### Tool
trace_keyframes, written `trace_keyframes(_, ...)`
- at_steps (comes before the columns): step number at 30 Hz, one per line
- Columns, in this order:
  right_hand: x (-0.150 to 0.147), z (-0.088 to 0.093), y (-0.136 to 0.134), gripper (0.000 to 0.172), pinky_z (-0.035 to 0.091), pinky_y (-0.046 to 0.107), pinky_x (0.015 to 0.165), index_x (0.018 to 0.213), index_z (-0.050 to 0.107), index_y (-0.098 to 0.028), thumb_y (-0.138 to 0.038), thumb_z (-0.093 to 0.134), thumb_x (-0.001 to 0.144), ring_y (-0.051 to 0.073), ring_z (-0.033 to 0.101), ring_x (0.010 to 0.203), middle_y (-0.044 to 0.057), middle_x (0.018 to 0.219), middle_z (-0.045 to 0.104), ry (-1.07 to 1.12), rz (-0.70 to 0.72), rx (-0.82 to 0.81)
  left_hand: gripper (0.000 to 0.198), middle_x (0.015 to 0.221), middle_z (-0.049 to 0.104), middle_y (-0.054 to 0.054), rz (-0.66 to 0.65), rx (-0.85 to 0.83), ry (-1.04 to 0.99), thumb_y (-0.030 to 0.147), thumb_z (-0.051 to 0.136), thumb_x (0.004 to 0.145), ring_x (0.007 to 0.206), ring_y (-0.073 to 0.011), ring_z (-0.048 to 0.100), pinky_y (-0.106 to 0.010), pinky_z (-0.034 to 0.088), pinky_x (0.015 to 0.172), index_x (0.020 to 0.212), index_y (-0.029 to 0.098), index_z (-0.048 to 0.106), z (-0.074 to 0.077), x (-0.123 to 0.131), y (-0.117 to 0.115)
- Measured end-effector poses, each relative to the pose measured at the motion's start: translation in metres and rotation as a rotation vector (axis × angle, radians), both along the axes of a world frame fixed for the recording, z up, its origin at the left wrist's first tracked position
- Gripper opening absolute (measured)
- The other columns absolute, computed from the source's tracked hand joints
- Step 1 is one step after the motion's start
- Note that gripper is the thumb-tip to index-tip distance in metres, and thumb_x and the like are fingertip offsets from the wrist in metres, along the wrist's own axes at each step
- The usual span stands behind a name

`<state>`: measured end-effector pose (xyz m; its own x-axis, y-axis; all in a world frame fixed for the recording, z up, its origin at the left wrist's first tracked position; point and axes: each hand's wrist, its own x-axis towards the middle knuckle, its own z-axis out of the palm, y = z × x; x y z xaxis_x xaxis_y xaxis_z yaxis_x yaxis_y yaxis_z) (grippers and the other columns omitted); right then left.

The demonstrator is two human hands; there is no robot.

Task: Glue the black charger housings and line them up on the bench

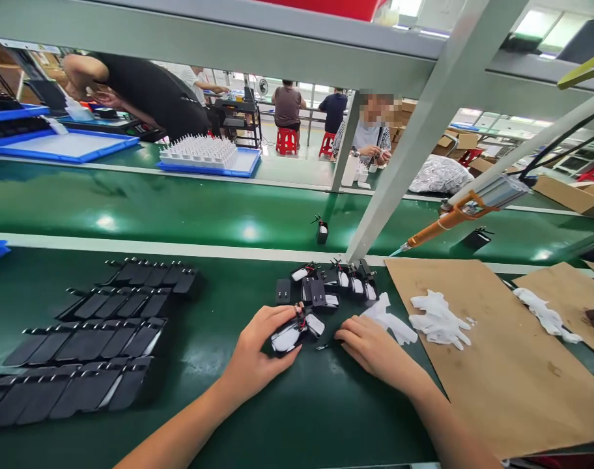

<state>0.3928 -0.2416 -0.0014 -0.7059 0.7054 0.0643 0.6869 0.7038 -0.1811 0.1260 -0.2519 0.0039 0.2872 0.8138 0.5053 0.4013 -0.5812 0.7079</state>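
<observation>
My left hand point(265, 348) is closed around a small black unit point(286, 338) with a white part inside and short wires on top. Another white-filled piece point(314, 324) lies against it on the right. My right hand point(370, 345) rests low over the green table with its fingers drawn together; a small dark tool tip point(322, 347) shows at its fingertips. Just behind both hands sits a cluster of black and white units point(343, 280). White gloves point(389, 319) lie beside my right hand.
Rows of black parts point(109, 335) lie on the left. Brown cardboard point(502, 352) with a white glove point(438, 319) covers the right. An orange dispenser point(436, 228) hangs above it. A green conveyor point(204, 212) and a slanted metal post point(404, 156) stand ahead; people work beyond.
</observation>
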Motion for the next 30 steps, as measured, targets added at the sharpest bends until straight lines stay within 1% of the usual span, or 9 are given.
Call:
trace_keyframes(1, 0.002, 0.005, -0.001, 0.014, 0.047, 0.033, 0.072, 0.1, 0.055, -0.019, -0.015, 0.044, 0.092, 0.018, 0.057, 0.085, 0.007, 0.097, 0.062, 0.055, -0.003, -0.028, 0.048, 0.118, 0.062, -0.006, 0.003, 0.032, 0.008, 0.013, 0.064, 0.079, 0.105, -0.0205, 0.057, -0.036, 0.049, 0.089, 0.124, 0.026, 0.052, 0.001, 0.0, 0.0)
trace_keyframes(3, 0.003, 0.018, -0.007, 0.011, 0.048, 0.029, 0.075, 0.1, 0.052, -0.02, -0.017, 0.047, 0.091, 0.015, 0.057, 0.089, 0.007, 0.102, 0.061, 0.253, -0.02, -0.108, 0.052, 0.121, 0.06, -0.007, 0.017, 0.088, 0.034, 0.011, 0.064, 0.079, 0.106, -0.021, 0.054, -0.037, 0.048, 0.09, 0.126, 0.027, 0.051, 0.002, -0.001, 0.001)
trace_keyframes(5, 0.0, 0.031, -0.015, 0.014, 0.047, 0.028, 0.074, 0.102, 0.051, -0.021, -0.014, 0.049, 0.09, 0.014, 0.056, 0.087, 0.005, 0.097, 0.063, 0.428, -0.012, -0.131, 0.055, 0.122, 0.058, -0.007, 0.04, 0.14, 0.073, 0.008, 0.063, 0.078, 0.104, -0.0211, 0.052, -0.038, 0.048, 0.089, 0.128, 0.028, 0.05, 0.004, -0.002, 0.0)
trace_keyframes(7, -0.009, 0.041, -0.023, 0.021, 0.045, 0.028, 0.069, 0.107, 0.052, -0.022, -0.013, 0.052, 0.088, 0.015, 0.055, 0.081, 0.004, 0.09, 0.063, 0.472, 0.017, -0.053, 0.055, 0.122, 0.057, -0.007, 0.066, 0.186, 0.115, 0.006, 0.063, 0.077, 0.102, -0.0214, 0.05, -0.038, 0.047, 0.087, 0.127, 0.028, 0.052, 0.005, -0.002, -0.002)
trace_keyframes(10, -0.024, 0.048, -0.032, 0.028, 0.037, 0.026, 0.057, 0.113, 0.054, -0.022, -0.013, 0.054, 0.087, 0.013, 0.053, 0.07, 0.003, 0.082, 0.063, 0.361, 0.039, 0.125, 0.054, 0.121, 0.056, -0.008, 0.1, 0.246, 0.153, 0.005, 0.063, 0.076, 0.1, -0.022, 0.048, -0.037, 0.046, 0.085, 0.125, 0.027, 0.054, 0.007, -0.002, -0.004)
trace_keyframes(12, -0.03, 0.047, -0.034, 0.029, 0.032, 0.026, 0.052, 0.114, 0.056, -0.022, -0.013, 0.055, 0.087, 0.012, 0.052, 0.064, 0.002, 0.08, 0.063, 0.301, 0.042, 0.205, 0.053, 0.121, 0.055, -0.008, 0.121, 0.265, 0.161, 0.004, 0.063, 0.076, 0.099, -0.022, 0.048, -0.036, 0.046, 0.083, 0.124, 0.026, 0.055, 0.008, -0.001, -0.004)
trace_keyframes(15, -0.034, 0.041, -0.032, 0.027, 0.033, 0.025, 0.052, 0.112, 0.058, -0.021, -0.013, 0.054, 0.087, 0.01, 0.052, 0.062, 0.002, 0.079, 0.064, 0.306, 0.022, 0.25, 0.052, 0.12, 0.056, -0.008, 0.149, 0.267, 0.173, 0.003, 0.062, 0.076, 0.098, -0.0218, 0.047, -0.035, 0.046, 0.081, 0.122, 0.026, 0.057, 0.007, -0.001, -0.003)
trace_keyframes(21, -0.034, 0.03, -0.03, 0.028, 0.033, 0.023, 0.051, 0.114, 0.058, -0.021, -0.014, 0.054, 0.087, 0.009, 0.053, 0.061, 0.001, 0.079, 0.065, 0.315, 0.021, 0.239, 0.051, 0.12, 0.055, -0.009, 0.154, 0.308, 0.216, 0.001, 0.062, 0.075, 0.1, -0.0231, 0.047, -0.038, 0.045, 0.085, 0.12, 0.025, 0.059, 0.004, -0.001, -0.003)
trace_keyframes(30, -0.033, 0.031, -0.03, 0.029, 0.035, 0.024, 0.05, 0.114, 0.059, -0.021, -0.015, 0.048, 0.089, 0.011, 0.056, 0.061, 0.004, 0.08, 0.066, 0.269, 0.015, 0.191, 0.056, 0.124, 0.055, -0.008, 0.14, 0.284, 0.293, 0.002, 0.06, 0.076, 0.102, -0.0237, 0.049, -0.04, 0.046, 0.086, 0.124, 0.032, 0.058, -0.001, -0.003, -0.004)
